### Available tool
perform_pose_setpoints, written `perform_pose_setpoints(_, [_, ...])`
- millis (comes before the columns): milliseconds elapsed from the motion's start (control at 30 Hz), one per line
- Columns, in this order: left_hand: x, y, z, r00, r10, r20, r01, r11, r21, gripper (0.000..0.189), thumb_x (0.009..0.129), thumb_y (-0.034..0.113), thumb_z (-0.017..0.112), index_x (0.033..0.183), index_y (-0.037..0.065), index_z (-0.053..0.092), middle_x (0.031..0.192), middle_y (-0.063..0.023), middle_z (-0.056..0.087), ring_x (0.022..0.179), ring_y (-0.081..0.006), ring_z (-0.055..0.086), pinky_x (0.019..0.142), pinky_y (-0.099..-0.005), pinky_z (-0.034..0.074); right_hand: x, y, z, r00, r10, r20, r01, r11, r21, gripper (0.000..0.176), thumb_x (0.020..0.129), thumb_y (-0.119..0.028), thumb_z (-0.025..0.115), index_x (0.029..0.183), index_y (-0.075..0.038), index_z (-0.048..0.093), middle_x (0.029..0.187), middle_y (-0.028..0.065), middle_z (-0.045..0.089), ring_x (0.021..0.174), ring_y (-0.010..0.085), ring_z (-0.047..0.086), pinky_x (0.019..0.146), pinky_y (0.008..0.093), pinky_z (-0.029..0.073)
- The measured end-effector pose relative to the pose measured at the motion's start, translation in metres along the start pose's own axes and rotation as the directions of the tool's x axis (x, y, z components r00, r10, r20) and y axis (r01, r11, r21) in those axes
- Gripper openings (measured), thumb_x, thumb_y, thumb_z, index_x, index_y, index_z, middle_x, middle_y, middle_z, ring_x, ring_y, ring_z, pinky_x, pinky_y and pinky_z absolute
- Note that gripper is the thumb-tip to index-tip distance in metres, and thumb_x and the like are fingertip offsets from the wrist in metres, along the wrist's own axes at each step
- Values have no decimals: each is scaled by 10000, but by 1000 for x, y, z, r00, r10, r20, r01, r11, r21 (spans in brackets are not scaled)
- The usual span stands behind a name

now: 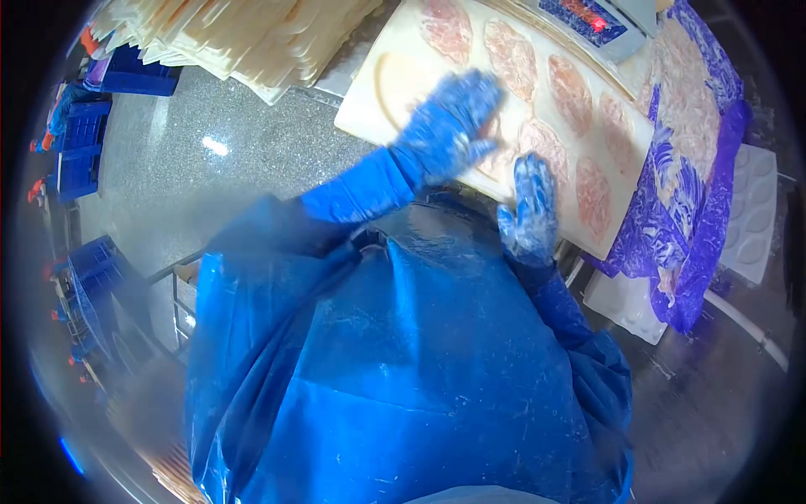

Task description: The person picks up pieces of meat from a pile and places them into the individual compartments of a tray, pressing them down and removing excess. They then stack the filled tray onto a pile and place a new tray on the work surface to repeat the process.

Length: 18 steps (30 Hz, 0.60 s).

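Observation:
A white board with oval recesses (357,113) lies in front of me, several recesses filled with pale pink minced meat (571,94). My left hand (453,122), in a blue glove smeared with white residue, lies over the board's near left part with fingers stretched out and thumb apart. It partly covers a meat portion, and a bare oval shows to its left. My right hand (531,210), gloved the same way, is at the board's near edge, fingers extended beside an oval of minced meat (544,149). Neither hand visibly grips anything.
A purple plastic bag (729,181) spread with minced meat lies right of the board. White moulded trays (750,214) sit beside and beneath it. A scale with a red-lit display (588,21) stands behind. Stacked pale sheets (227,38) are at upper left; blue crates (84,151) stand farther left.

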<state>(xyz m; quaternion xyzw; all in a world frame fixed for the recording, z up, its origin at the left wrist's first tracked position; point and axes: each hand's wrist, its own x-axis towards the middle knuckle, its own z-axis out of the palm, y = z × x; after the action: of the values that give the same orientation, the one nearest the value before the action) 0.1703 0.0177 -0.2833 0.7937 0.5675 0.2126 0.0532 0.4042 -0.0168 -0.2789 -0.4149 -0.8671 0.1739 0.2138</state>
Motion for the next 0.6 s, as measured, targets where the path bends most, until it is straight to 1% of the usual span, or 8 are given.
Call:
perform_pose_setpoints(67, [-6,22,10,985,132,108,-122,988,-93,645,989,358,480,1544,79,309,1577,-165,333,1469,-309,295,1220,-457,192,-1,1,7,999,-47,-24,48,998,48,537,961,-254,507,1460,-59,466,1520,158,433,1429,332,361,1206,482,213])
perform_pose_setpoints(133, [-5,6,7,974,175,143,-161,982,-103,599,1018,333,431,1550,90,301,1586,-164,316,1476,-308,282,1219,-450,193,-4,9,-5,971,-122,207,130,991,-23,508,952,-262,516,1422,-69,512,1476,158,487,1397,324,411,1198,481,223])
perform_pose_setpoints(200, [3,-9,7,993,38,113,50,727,-685,581,1029,321,403,1555,102,292,1598,-159,297,1488,-307,257,1224,-443,171,-13,12,-23,978,-123,171,128,991,-21,427,944,-268,568,1317,-63,606,1323,174,602,1314,356,485,1159,501,290])
perform_pose_setpoints(233, [6,-4,7,993,43,113,46,729,-683,581,1029,321,403,1555,102,292,1598,-159,297,1488,-307,257,1224,-443,171,-18,16,-28,995,-59,79,56,998,36,391,956,-248,551,1300,-74,619,1300,168,615,1292,355,506,1139,499,322])
perform_pose_setpoints(333, [7,42,15,991,111,-78,-122,980,-158,622,967,386,563,1478,59,424,1527,-174,416,1452,-326,324,1205,-468,212,-21,9,-39,992,113,-49,-103,981,164,359,982,-220,491,1249,-38,647,1272,156,638,1280,336,531,1125,458,355])
perform_pose_setpoints(367, [-5,59,22,989,132,72,-122,985,-122,713,937,400,604,1507,46,364,1551,-190,371,1455,-344,315,1201,-480,221,-20,12,-41,991,117,-73,-102,978,180,327,975,-195,514,1231,-50,656,1249,157,645,1250,341,546,1103,456,380])
perform_pose_setpoints(467, [-35,53,-9,962,203,181,-134,933,-333,768,931,390,625,1535,39,306,1589,-190,299,1481,-354,267,1215,-484,185,-25,27,-52,993,73,-98,-52,977,205,287,969,-157,536,1202,-46,663,1208,161,659,1207,337,569,1065,438,413])
perform_pose_setpoints(600, [-43,27,-24,932,211,296,-125,951,-283,761,938,361,617,1543,40,286,1594,-192,288,1493,-356,237,1222,-491,145,-38,43,-63,970,199,-138,-173,969,177,262,978,-135,519,1173,-36,664,1185,167,662,1119,351,592,1010,451,427])
